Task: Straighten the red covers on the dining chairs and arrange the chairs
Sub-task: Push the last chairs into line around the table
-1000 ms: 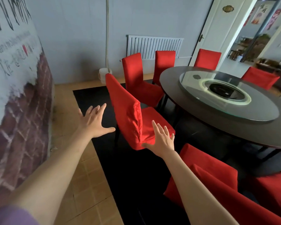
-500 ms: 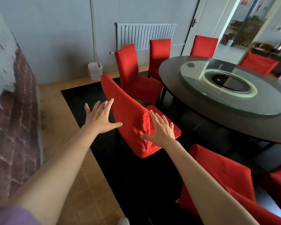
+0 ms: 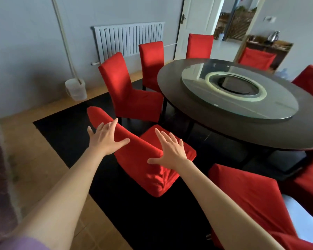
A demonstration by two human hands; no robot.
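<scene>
Both hands have closed in on the nearest chair (image 3: 143, 159) at frame centre; its backrest top runs upper-left to lower-right. Left hand (image 3: 105, 139) and right hand (image 3: 170, 150), fingers spread, flank it about equally near, beside the round table (image 3: 224, 130).

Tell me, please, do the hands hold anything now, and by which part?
Nothing is gripped. Left hand and right hand, fingers spread, are at the top of the nearest chair's backrest; contact cannot be told.

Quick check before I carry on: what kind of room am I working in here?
Most likely a private dining room, perhaps in a restaurant. A large round table carries a glass turntable, and chairs in red covers ring it. A radiator hangs on the far wall.
</scene>
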